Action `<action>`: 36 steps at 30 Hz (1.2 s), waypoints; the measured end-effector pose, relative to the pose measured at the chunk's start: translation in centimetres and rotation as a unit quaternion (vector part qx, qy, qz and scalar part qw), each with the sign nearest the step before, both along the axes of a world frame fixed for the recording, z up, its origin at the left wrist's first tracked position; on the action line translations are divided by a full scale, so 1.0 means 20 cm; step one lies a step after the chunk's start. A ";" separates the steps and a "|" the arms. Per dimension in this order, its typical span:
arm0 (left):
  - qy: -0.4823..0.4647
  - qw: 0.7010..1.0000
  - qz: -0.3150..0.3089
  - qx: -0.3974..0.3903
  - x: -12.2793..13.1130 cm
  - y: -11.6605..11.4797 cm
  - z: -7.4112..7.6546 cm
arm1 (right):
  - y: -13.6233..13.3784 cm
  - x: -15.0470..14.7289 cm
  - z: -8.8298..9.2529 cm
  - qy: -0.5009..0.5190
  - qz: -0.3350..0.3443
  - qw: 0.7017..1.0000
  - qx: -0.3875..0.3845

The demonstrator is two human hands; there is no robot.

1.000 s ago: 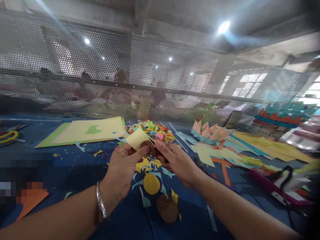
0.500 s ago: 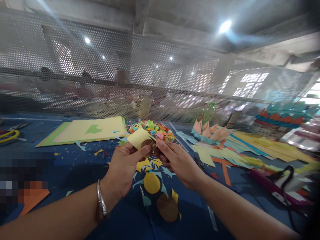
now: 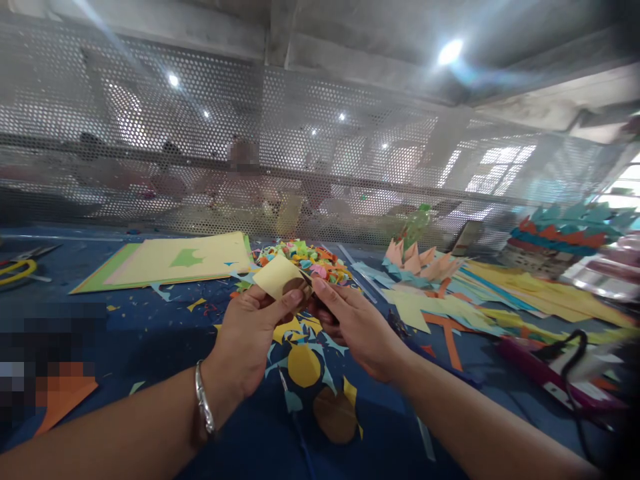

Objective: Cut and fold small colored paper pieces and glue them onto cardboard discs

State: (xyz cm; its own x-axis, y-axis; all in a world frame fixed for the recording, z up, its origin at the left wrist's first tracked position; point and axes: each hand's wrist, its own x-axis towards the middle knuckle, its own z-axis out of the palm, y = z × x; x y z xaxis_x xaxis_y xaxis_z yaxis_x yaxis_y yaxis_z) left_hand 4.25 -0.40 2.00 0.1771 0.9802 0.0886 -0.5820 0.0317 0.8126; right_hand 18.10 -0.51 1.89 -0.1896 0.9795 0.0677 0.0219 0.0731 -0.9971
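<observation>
My left hand (image 3: 250, 333) pinches a small pale yellow paper piece (image 3: 275, 275) above the blue table, thumb on its lower edge. My right hand (image 3: 357, 327) is closed beside it, fingertips meeting the paper's right edge; a dark slim object shows between its fingers, too hidden to name. Below the hands lie yellow and brown paper circles with teal cut shapes (image 3: 305, 363). A heap of small colourful paper bits (image 3: 310, 257) sits just behind the paper piece.
A stack of yellow and green sheets (image 3: 170, 263) lies at back left, yellow-handled scissors (image 3: 17, 270) at far left. Peach folded paper petals (image 3: 417, 260), loose paper strips (image 3: 475, 303) and a glue gun with black cord (image 3: 560, 370) lie right. A perforated metal screen (image 3: 300, 147) backs the table.
Barely anything differs: both hands stay together on the yellow paper, and my right fingers have shifted slightly along its edge.
</observation>
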 end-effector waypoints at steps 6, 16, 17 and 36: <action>0.000 1.000 0.015 -0.008 0.01 0.00 0.00 | 0.01 0.00 -0.02 0.009 0.004 1.000 -0.005; -0.003 1.000 0.011 0.002 0.00 0.00 0.00 | 0.00 0.00 0.01 -0.001 0.000 1.000 -0.018; -0.004 1.000 0.009 0.003 0.01 0.00 0.00 | 0.00 0.00 0.01 -0.007 -0.003 1.000 -0.017; 0.079 0.992 -0.001 0.094 -0.04 0.04 -0.02 | 0.03 0.07 0.03 -0.144 -0.009 0.988 0.058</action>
State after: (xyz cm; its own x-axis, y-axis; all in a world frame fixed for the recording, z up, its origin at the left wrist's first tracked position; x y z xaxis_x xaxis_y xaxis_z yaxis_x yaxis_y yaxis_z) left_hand 3.38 0.35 1.67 0.2057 0.9483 0.2418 -0.4477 -0.1285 0.8849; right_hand 19.41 -0.01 2.40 -0.2011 0.9715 0.1258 0.3066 0.1844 -0.9338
